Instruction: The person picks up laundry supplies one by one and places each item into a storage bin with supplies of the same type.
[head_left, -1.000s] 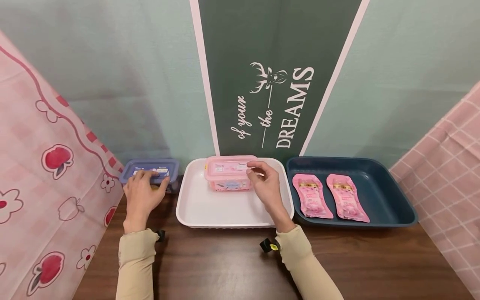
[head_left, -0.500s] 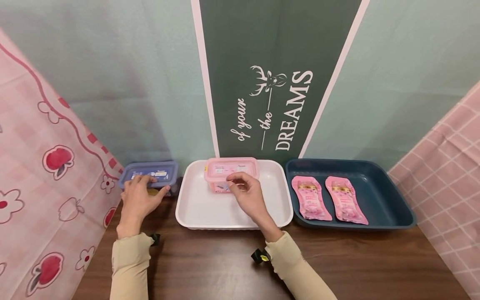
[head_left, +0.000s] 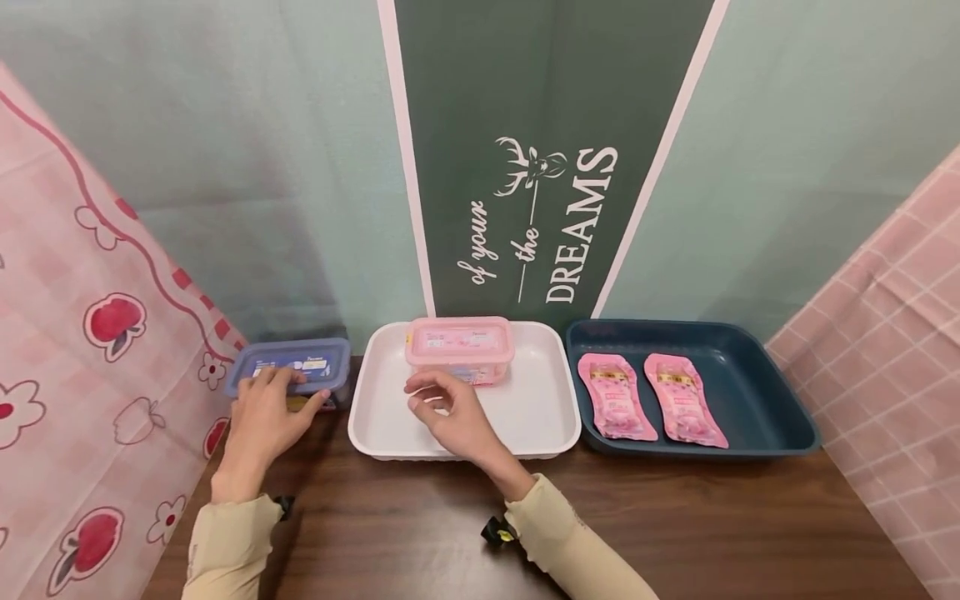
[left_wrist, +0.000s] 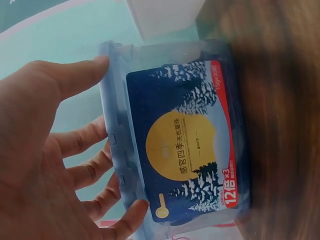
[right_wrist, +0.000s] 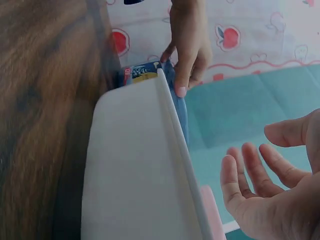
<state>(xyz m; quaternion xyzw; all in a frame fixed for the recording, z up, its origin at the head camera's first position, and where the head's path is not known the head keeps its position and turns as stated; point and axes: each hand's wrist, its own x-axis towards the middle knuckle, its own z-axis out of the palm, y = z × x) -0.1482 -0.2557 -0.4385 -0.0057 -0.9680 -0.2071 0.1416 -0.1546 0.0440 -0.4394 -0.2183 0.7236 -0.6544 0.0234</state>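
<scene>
A blue-lidded box (head_left: pixel 326 379) of laundry capsules stands on the wooden table at the left. My left hand (head_left: pixel 258 421) touches it, its fingers over the lid and its thumb by the lid's front edge. In the left wrist view the box (left_wrist: pixel 180 135) shows a snowy-tree label, and the fingertips (left_wrist: pixel 102 65) reach the lid's rim. My right hand (head_left: pixel 453 417), with bent fingers and nothing held, hovers above the front of the white tray (head_left: pixel 375 425). Behind that hand a pink-lidded box (head_left: pixel 459 342) sits in the tray.
To the right, a dark blue tray (head_left: pixel 765 400) holds two pink pouches (head_left: pixel 617 398), lying side by side. Wooden table (head_left: pixel 390 533) runs along the front. Patterned cloths hang behind and at both sides.
My right hand has moved left, away from the pink-lidded box's right end. The blue-lidded box has slid slightly toward me with my left hand on it.
</scene>
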